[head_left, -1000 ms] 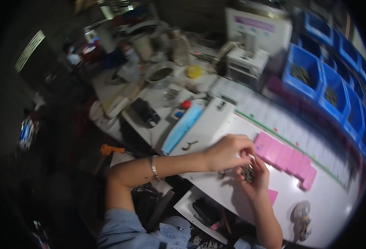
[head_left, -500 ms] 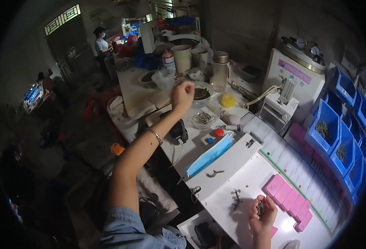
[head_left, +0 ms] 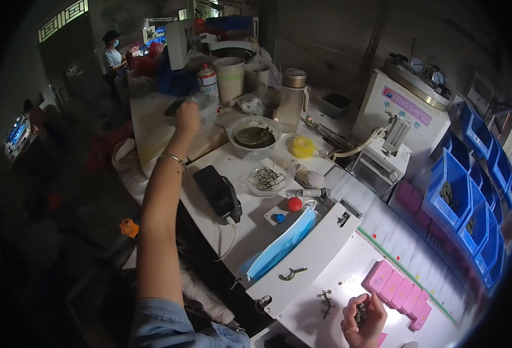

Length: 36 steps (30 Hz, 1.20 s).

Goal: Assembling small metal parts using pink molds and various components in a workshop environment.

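My left hand (head_left: 187, 119) is stretched far out to the back left. Its fingers are closed at the left rim of a clear plastic tub (head_left: 208, 111), and anything in them is too small or hidden to make out. A metal bracelet (head_left: 172, 159) circles that wrist. At the lower right, my right hand (head_left: 367, 326) is cupped palm up around a pile of small dark metal pieces (head_left: 361, 314). Beside it on the white worktop lies a branched metal piece (head_left: 326, 304). Pink blocks (head_left: 396, 291) stand in a row just behind my right hand.
A bowl of dark green stuff (head_left: 255, 137), a bowl of bent wire pieces (head_left: 266, 179), a black device (head_left: 217, 194) and a blue face mask (head_left: 280, 243) lie mid-table. A glass bottle (head_left: 292, 101) and spray can (head_left: 208, 81) stand behind. Blue bins (head_left: 448, 191) line the right.
My left hand has moved left from beside the bowl of green stuff to the clear tub. The view has shifted. My right hand still cups the metal pieces.
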Tool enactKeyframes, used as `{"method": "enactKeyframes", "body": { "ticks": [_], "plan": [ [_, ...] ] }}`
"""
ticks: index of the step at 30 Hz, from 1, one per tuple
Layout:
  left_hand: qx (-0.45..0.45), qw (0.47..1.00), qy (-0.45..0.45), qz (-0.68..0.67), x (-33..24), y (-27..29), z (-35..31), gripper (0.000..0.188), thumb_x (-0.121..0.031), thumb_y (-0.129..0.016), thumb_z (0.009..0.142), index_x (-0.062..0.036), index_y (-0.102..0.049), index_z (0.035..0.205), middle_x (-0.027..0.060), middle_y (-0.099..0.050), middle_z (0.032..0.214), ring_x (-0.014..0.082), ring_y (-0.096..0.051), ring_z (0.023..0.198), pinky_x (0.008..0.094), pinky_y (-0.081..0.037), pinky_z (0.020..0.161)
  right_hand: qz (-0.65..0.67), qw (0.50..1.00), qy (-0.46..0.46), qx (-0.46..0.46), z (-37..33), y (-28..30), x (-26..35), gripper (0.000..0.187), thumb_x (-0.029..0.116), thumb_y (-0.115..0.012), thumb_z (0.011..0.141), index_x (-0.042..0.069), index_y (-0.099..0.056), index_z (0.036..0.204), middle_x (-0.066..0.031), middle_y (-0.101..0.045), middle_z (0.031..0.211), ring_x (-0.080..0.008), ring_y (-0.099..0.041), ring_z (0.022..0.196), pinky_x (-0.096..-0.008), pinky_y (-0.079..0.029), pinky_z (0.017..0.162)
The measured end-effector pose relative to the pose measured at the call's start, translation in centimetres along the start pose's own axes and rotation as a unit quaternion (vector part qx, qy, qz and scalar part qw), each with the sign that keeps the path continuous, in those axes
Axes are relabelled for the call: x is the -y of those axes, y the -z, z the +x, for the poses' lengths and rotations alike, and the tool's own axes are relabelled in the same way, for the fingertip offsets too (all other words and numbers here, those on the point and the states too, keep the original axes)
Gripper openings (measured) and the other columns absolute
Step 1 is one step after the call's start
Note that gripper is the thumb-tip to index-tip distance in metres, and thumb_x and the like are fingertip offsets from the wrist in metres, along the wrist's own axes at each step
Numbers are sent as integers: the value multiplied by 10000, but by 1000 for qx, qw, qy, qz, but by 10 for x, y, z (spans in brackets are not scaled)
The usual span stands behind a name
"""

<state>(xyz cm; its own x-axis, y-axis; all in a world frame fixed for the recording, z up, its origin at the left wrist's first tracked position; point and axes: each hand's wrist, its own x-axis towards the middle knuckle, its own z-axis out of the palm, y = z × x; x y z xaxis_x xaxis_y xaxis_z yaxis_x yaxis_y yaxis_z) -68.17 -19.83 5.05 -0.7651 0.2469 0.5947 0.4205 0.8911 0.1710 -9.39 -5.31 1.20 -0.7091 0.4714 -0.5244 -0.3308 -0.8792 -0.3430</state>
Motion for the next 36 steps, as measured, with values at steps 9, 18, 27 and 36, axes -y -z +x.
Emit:
{"method": "enactKeyframes", "body": {
  "ticks": [9, 18, 27, 36],
  "plan": [
    [58, 993, -97, -15, -1, 15, 1, 104, -10, -564, 705, 13, -647, 764, 238, -618, 842, 386, -615, 808, 433, -507, 727, -47, 999, 13, 6, 1, 1, -2, 287, 289, -495, 887, 34, -620, 842, -91, -637, 734, -145, -521, 458, -230, -374, 376],
    [-114, 990, -82, 12, 3, 18, 7, 104, 1, -509, 741, 23, -610, 743, 215, -606, 811, 387, -599, 769, 442, -490, 683, -4, 1000, -7, 12, -2, -3, 1, 193, 227, -568, 852, 41, -614, 847, -82, -644, 796, -163, -615, 658, -235, -465, 487],
    [-174, 982, -72, -24, -35, 77, -18, 109, -79, -492, 851, -68, -570, 928, 148, -607, 889, 340, -607, 806, 391, -497, 656, -69, 997, 11, -39, 10, 10, -1, 388, 356, -404, 884, 34, -548, 721, -101, -530, 556, -173, -376, 323, -257, -273, 307],
    [-77, 766, -534, -350, -208, 180, -186, 172, 1, -634, 673, -17, -609, 842, 93, -590, 826, 246, -594, 716, 311, -496, 596, -15, 993, 89, 75, 0, 12, 25, 389, 302, -347, 922, -16, -556, 839, -153, -557, 648, -189, -421, 381, -252, -326, 363]
  ]
}}
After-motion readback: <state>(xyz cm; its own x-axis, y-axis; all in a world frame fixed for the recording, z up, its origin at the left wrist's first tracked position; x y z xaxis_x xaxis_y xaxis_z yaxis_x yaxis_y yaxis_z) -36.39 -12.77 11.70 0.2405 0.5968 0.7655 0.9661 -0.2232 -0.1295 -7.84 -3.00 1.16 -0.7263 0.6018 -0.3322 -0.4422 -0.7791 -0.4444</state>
